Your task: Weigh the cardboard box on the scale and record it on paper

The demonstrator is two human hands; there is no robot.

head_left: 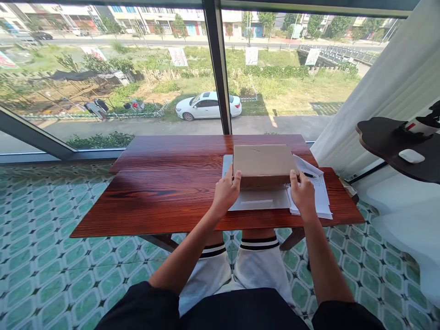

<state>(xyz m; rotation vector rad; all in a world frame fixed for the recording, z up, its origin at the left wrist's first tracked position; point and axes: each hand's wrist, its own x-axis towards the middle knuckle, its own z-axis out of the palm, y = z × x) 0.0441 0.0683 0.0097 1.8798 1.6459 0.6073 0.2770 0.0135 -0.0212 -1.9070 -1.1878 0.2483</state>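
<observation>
1. A red-brown wooden table (165,197) is seen before a large window, set on a green patterned tile floor (51,266).
2. The left hand (226,192) is pressed against the near left corner of a cardboard box (263,162), with the thumb laid along the box's left side and the fingers curled at its front edge.
3. The cardboard box is held between the 2 hands, right of the table's middle; it lies on a grey laptop (257,199), whose front part shows below the box.
4. The right hand (303,192) is closed on the near right corner of the box, thumb on top.
5. Printed white papers (318,192) are spread under and just beside the right hand, touching the laptop's right edge.
6. Further right, a dark side shelf (385,142) is seen, well apart, with a white mouse (411,156) on it.
</observation>
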